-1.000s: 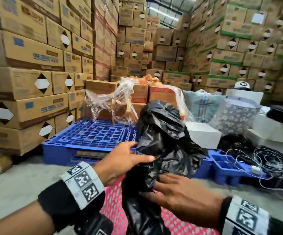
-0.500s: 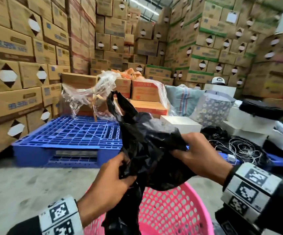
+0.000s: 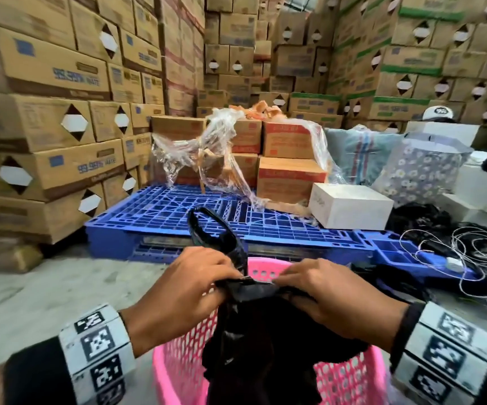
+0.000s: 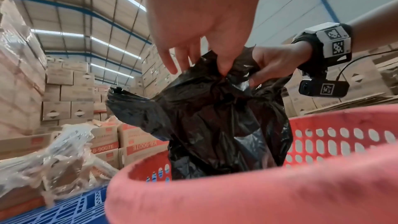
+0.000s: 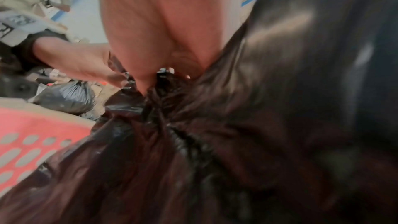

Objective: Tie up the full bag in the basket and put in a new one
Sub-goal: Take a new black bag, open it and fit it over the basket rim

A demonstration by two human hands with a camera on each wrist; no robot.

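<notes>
Head view: black bag (image 3: 265,340) neck pinched between both hands, over basket (image 3: 353,378).

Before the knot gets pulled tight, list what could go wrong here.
Both the left hand and the right hand pinch only the gathered neck of the black bag; thin plastic might tear there. A loose flap sticks up outside the grip, so the knot may close unevenly. Pulling upward could lift or tip the pink basket.

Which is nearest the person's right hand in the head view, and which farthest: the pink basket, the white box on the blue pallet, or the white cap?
From the right hand:
1. Pink basket, directly below.
2. White box, ahead on the pallet.
3. White cap, far back right.
</notes>
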